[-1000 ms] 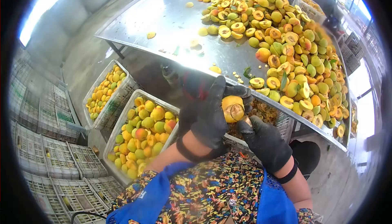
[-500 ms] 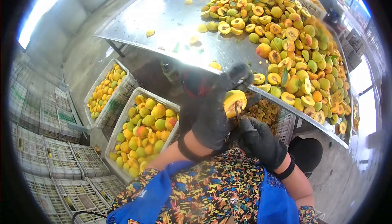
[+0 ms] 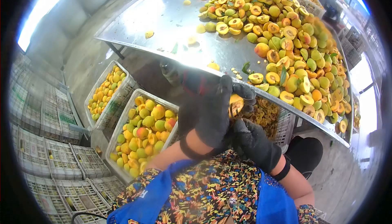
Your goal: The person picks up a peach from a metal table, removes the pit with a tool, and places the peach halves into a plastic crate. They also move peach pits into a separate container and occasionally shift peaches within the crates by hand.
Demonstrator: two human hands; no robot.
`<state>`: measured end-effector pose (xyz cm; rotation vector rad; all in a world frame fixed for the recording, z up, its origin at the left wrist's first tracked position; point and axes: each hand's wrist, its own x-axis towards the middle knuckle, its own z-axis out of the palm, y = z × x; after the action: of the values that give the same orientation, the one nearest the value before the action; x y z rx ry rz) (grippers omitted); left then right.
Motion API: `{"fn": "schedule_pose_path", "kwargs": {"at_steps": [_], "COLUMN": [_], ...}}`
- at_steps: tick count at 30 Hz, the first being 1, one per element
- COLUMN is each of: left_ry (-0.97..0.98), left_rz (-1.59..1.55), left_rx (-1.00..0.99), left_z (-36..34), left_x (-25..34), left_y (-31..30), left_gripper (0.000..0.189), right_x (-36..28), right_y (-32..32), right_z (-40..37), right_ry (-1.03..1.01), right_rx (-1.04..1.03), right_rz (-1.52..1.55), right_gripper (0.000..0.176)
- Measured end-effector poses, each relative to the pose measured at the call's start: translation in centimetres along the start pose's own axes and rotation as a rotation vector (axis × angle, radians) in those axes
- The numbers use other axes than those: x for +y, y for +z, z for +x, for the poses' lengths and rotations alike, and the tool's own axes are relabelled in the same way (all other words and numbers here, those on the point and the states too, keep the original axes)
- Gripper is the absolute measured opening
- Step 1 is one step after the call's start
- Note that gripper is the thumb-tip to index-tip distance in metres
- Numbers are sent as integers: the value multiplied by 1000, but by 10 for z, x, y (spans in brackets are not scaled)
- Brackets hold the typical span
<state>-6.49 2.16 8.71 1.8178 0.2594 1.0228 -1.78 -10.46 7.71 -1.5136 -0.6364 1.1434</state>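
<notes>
My left hand (image 3: pixel 214 112), in a black glove, is closed around a halved yellow peach (image 3: pixel 236 103) with its cut face turned towards me. In my gloved right hand (image 3: pixel 258 143) is a thin, dark, curved pitting tool (image 3: pixel 232 110), its bent end against the cut flesh. The right hand's fingers wrap round the handle, which is mostly hidden. Both hands are in front of my body, just short of the metal table's (image 3: pixel 134 20) near edge. On the table lies a large heap of halved peaches (image 3: pixel 294 48).
Below left stand a crate of peaches (image 3: pixel 143 132) and another peach-filled crate (image 3: pixel 108 89). Stacked plastic crates (image 3: pixel 61 158) line the left side. Under the table edge, a crate holds brownish scraps (image 3: pixel 261 116). A leaf (image 3: pixel 246 67) and small bits lie near the table's edge.
Both hands have shifted slightly, and the peach half has turned, with the tool now lower on its cut face. A leaf and several small bits now show on the table near the edge.
</notes>
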Motion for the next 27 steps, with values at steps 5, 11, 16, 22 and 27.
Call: {"fn": "schedule_pose_path", "kwargs": {"at_steps": [5,11,16,22,27], "left_ry": [106,-394,-245,-357,-741], "left_rz": [-249,-888,-407,-878,-1094], "left_rx": [-127,-485,-490,-459,-108], "left_z": [5,14,6,0,-13], "left_x": [-13,-33,-50,-51,-63], "left_y": [5,-2,6,10,52], "left_gripper": [43,38,40,41,40], "right_x": [8,3,2,38,70], "right_y": [-2,-26,-19,-42,-65], "right_z": [1,-4,-1,8,17], "right_ry": [-57,354,309,453,441], "right_rx": [-3,-284,-197,-568,-612], "right_rz": [121,417,355,920,1122], "right_gripper": [51,55,58,59,63]}}
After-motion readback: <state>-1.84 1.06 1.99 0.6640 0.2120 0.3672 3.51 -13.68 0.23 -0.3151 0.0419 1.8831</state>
